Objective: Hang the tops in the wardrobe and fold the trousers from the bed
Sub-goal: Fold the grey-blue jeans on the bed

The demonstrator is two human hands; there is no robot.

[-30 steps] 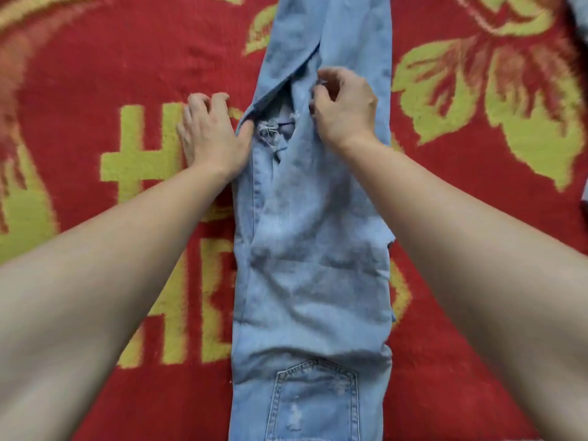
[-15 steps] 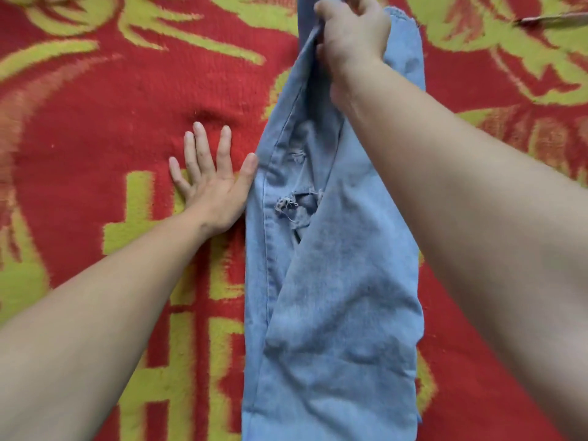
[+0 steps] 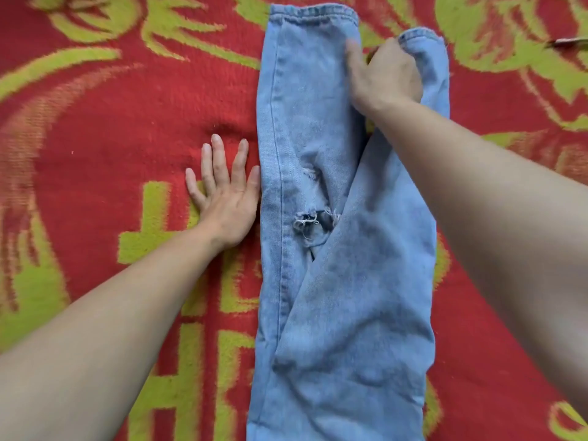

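Observation:
Light blue ripped jeans [image 3: 343, 297] lie lengthwise on a red and green blanket [image 3: 127, 128]. One leg lies flat with its hem at the top. The other leg crosses over it and ends at the upper right. My right hand [image 3: 386, 78] grips that upper leg near its hem, with the cloth bunched in its fingers. My left hand [image 3: 226, 198] lies flat on the blanket, fingers spread, its thumb touching the jeans' left edge beside the frayed knee rip [image 3: 310, 222].
The patterned blanket covers the whole view on both sides of the jeans. A thin dark object [image 3: 568, 43], blurred, lies at the far upper right edge.
My right hand has drawn the upper leg to the right, uncovering the lower leg and its hem. My left hand stays flat beside the jeans. The view has shifted toward the hems.

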